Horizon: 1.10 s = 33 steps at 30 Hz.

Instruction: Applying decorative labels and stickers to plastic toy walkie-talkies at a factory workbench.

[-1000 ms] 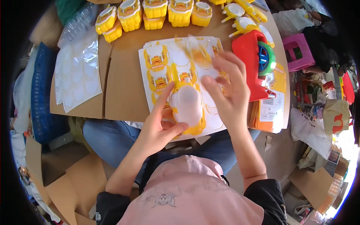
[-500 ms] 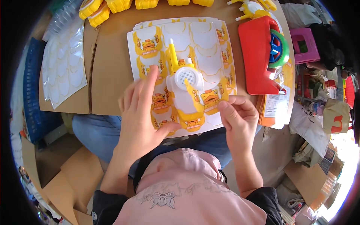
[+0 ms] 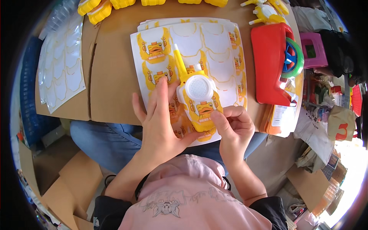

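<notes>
A yellow toy walkie-talkie [image 3: 199, 86] with a white round speaker and a white-tipped antenna lies on a stack of sticker sheets [image 3: 188, 36]. On its lower front is a yellow duck sticker [image 3: 203, 110]. My left hand [image 3: 159, 122] holds the toy from the left, the thumb at its bottom edge and a finger against its side; the index finger is raised. My right hand [image 3: 237, 128] has its thumb on the sticker's right edge, with the other fingers curled alongside. The fingertips behind that edge are hidden.
A red tape dispenser [image 3: 268, 65] with a green-edged roll stands at the right, near orange cards [image 3: 270, 124]. Peeled sticker backing sheets [image 3: 63, 73] lie at the left. Several yellow toy bodies [image 3: 153, 2] line the far edge of the cardboard-covered table [image 3: 113, 84].
The sticker, earlier hanging from my right hand over the toy, now lies against its front. My right hand moved left and down; my left hand closed in on the toy's side.
</notes>
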{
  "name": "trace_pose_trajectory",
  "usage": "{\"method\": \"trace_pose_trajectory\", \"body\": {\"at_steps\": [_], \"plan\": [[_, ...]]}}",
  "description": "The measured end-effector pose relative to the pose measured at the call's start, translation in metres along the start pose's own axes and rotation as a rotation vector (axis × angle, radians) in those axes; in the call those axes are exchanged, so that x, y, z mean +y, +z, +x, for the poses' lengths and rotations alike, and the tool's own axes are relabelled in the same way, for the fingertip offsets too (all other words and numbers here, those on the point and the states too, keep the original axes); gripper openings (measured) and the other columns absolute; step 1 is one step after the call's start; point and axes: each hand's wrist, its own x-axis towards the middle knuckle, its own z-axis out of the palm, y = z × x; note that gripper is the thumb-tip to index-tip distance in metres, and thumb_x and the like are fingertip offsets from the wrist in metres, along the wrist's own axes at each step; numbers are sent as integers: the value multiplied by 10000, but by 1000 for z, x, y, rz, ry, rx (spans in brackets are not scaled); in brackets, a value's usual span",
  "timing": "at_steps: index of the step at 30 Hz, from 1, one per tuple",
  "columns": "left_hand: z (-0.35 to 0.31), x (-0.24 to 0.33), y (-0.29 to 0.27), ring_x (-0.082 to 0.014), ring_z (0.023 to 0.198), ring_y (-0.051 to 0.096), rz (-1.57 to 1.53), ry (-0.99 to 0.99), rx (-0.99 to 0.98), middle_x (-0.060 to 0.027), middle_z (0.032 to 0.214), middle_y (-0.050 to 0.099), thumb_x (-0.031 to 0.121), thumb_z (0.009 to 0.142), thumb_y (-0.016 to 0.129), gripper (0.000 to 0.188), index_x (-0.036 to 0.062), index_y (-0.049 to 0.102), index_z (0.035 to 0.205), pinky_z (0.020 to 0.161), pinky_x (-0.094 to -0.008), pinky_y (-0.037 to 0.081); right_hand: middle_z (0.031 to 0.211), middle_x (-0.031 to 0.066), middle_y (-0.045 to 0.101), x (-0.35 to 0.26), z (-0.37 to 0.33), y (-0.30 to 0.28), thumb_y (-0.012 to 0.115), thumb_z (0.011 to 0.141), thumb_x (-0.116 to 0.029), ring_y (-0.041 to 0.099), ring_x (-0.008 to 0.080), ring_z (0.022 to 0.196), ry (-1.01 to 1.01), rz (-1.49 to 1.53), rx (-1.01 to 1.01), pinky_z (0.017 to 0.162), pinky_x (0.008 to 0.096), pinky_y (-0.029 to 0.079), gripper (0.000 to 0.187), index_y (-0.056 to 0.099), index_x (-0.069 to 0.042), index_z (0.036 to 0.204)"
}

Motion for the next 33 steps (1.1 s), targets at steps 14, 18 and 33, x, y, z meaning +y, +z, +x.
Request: {"method": "trace_pose_trajectory", "body": {"at_steps": [14,18,33], "plan": [[-3,-5,0,-322,1387,370,-18,-14,13,-183,1426,480,375,571,907,1238,-30,185,1492,1092,-657,56,744,-26,599,-2,3,3,713,826,56,477,7,561,24,-88,49,502,158,351,149,592,-31,817],[-2,-5,2,-323,1399,359,-42,-19,45,-185,1418,485,346,561,912,1032,16,378,1380,1095,-647,74,752,-25,601,1,4,0,718,825,54,479,7,556,18,-91,49,495,158,352,155,591,-33,816],[-1,-5,1,-365,1396,363,-5,95,51,-224,1411,479,277,573,894,769,95,485,1198,1095,-636,85,826,13,659,0,3,-5,755,838,1,609,39,721,8,-70,-14,662,180,504,131,625,1,855]]}}
